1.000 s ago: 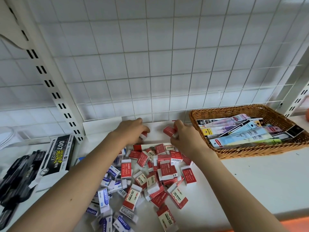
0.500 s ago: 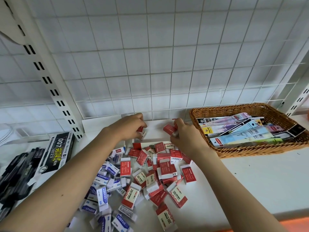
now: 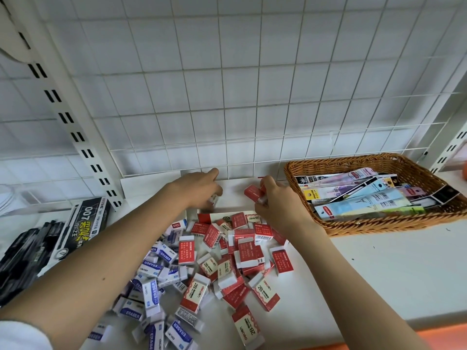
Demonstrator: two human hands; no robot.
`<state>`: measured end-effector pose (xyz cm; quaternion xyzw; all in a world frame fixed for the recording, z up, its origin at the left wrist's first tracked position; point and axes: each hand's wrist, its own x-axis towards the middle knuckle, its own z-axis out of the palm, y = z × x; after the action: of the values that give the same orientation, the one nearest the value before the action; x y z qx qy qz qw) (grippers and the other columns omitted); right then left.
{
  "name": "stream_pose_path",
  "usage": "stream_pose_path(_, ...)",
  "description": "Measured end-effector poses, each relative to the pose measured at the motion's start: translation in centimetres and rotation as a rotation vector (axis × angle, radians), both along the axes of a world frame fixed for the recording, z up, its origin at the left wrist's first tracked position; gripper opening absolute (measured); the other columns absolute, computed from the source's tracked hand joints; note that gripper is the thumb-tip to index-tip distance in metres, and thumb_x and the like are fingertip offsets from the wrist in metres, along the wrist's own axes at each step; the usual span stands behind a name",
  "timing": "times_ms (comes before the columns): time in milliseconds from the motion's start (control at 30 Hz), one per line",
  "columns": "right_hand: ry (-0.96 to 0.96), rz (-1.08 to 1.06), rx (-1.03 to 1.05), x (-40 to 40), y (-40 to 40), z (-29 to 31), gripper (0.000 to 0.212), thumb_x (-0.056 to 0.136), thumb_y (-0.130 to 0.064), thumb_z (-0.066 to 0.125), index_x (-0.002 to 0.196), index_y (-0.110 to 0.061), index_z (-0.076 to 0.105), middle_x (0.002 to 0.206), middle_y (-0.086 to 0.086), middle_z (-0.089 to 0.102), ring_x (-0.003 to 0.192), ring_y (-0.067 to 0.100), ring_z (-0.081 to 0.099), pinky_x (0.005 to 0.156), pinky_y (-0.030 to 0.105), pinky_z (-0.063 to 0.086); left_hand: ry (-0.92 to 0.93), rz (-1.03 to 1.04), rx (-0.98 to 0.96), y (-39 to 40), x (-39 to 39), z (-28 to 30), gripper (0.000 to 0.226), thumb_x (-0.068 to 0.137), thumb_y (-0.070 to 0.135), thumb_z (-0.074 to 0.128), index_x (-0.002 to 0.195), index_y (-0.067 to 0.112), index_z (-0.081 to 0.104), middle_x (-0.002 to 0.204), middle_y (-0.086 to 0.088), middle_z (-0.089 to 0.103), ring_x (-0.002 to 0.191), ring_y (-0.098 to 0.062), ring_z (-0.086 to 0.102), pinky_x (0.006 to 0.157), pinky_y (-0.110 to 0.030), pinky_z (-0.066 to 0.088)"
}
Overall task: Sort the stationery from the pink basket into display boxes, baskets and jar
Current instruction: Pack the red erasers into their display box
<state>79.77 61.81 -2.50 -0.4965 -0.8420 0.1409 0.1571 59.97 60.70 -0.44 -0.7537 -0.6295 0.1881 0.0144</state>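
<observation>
Your forearms are bare down to your left hand [image 3: 195, 188] and right hand [image 3: 278, 200], with a white sleeve [image 3: 22, 334] at the left upper arm.

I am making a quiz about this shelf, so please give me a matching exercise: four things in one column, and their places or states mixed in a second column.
Things:
1. red erasers
2. blue erasers
3. wicker basket
4. black box

Places or states:
a. far left on the shelf
b. left part of the pile
c. right side, holding flat packets
d. middle of the pile, some pinched in both hands

Pairs: 1-d, 2-b, 3-c, 4-a
</observation>
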Motion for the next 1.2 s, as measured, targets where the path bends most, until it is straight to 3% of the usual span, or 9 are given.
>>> stream_pose_path(67, -0.005, -0.001, 0.003, 0.0, 0.0, 0.0, 0.032, 0.091, -0.019, 0.055, 0.119, -0.012, 0.042, 0.113, 0.012, 0.059, 0.092, 0.027, 0.06, 0.073, 0.033, 0.053, 0.033, -0.033, 0.039, -0.3, -0.3, 0.0, 0.034, 0.091, 0.039, 0.052, 0.116, 0.017, 0.059, 0.119, -0.007, 0.038, 0.086, -0.023, 0.05, 0.068, -0.034, 0.045)
stream_pose_path(167, -0.012, 0.002, 0.005, 0.0, 0.0, 0.0, 0.032, 0.091, -0.02, 0.054, 0.119, -0.011, 0.041, 0.113, 0.013, 0.059, 0.091, 0.028, 0.06, 0.073, 0.034, 0.053, 0.065, -0.03, 0.082, -0.4, -0.5, -0.2, 0.032, 0.095, 0.038, 0.046, 0.119, 0.019, 0.056, 0.118, -0.007, 0.036, 0.089, -0.024, 0.053, 0.064, -0.033, 0.04)
stream_pose_path(333, -0.013, 0.001, 0.01, 0.0, 0.0, 0.0, 0.032, 0.091, -0.02, 0.054, 0.12, -0.011, 0.042, 0.114, 0.012, 0.058, 0.091, 0.027, 0.06, 0.072, 0.033, 0.053, -0.006, 0.028, 0.102, -0.1, -0.1, -1.2, 0.022, 0.091, 0.022, 0.055, 0.105, 0.008, 0.062, 0.111, -0.007, 0.037, 0.078, -0.022, 0.044, 0.058, -0.031, 0.032)
stream_pose_path(467, -0.006, 0.003, 0.011, -0.1, 0.0, 0.0, 0.031, 0.091, -0.019, 0.054, 0.119, -0.011, 0.042, 0.113, 0.012, 0.058, 0.091, 0.027, 0.06, 0.07, 0.032, 0.052, -0.13, 0.015, 0.007, -0.2, -0.9, -0.2, 0.033, 0.091, 0.022, 0.056, 0.123, 0.014, 0.058, 0.11, -0.003, 0.035, 0.086, -0.018, 0.044, 0.072, -0.031, 0.04)
stream_pose_path(600, -0.004, 0.004, 0.004, -0.1, -0.1, 0.0, 0.031, 0.092, -0.019, 0.053, 0.119, -0.011, 0.041, 0.112, 0.011, 0.059, 0.09, 0.027, 0.06, 0.07, 0.031, 0.05, -0.145, 0.047, 0.12, -0.4, -0.8, -0.6, 0.049, 0.089, 0.015, 0.059, 0.136, 0.017, 0.044, 0.119, -0.003, 0.041, 0.093, -0.02, 0.053, 0.071, -0.031, 0.044)
stream_pose_path(800, -0.013, 0.013, -0.001, -0.1, 0.0, 0.1, 0.029, 0.091, -0.018, 0.052, 0.117, -0.01, 0.041, 0.11, 0.013, 0.058, 0.089, 0.029, 0.06, 0.071, 0.035, 0.051, -0.195, 0.173, 0.157, -0.1, -1.0, -1.6, 0.031, 0.085, 0.016, 0.058, 0.115, 0.01, 0.052, 0.114, -0.008, 0.056, 0.099, -0.024, 0.055, 0.074, -0.033, 0.046)
stream_pose_path(933, -0.019, 0.01, 0.001, 0.0, 0.1, 0.2, 0.03, 0.091, -0.019, 0.053, 0.118, -0.011, 0.041, 0.111, 0.013, 0.058, 0.087, 0.027, 0.058, 0.068, 0.031, 0.048, -0.259, 0.214, 0.135, -0.1, -1.0, -1.7, 0.051, 0.081, 0.024, 0.066, 0.127, 0.013, 0.046, 0.114, -0.005, 0.054, 0.103, -0.024, 0.054, 0.081, -0.035, 0.047)
stream_pose_path(1033, -0.034, 0.015, -0.005, 0.1, 0.1, 0.2, 0.031, 0.092, -0.019, 0.053, 0.119, -0.011, 0.04, 0.113, 0.013, 0.057, 0.09, 0.027, 0.058, 0.069, 0.031, 0.048, -0.33, 0.24, 0.129, -0.4, -1.1, -1.8, 0.041, 0.078, 0.028, 0.068, 0.114, 0.014, 0.055, 0.098, 0.0, 0.05, 0.094, -0.019, 0.052, 0.077, -0.03, 0.045)
stream_pose_path(1200, -0.055, 0.013, -0.012, 0.0, 0.1, 0.4, 0.032, 0.091, -0.019, 0.054, 0.119, -0.012, 0.041, 0.109, 0.013, 0.06, 0.09, 0.028, 0.06, 0.072, 0.037, 0.053, -0.424, 0.269, 0.148, -1.0, -1.4, -1.9, 0.042, 0.078, 0.027, 0.07, 0.115, 0.012, 0.055, 0.103, -0.001, 0.05, 0.099, -0.019, 0.049, 0.08, -0.028, 0.041)
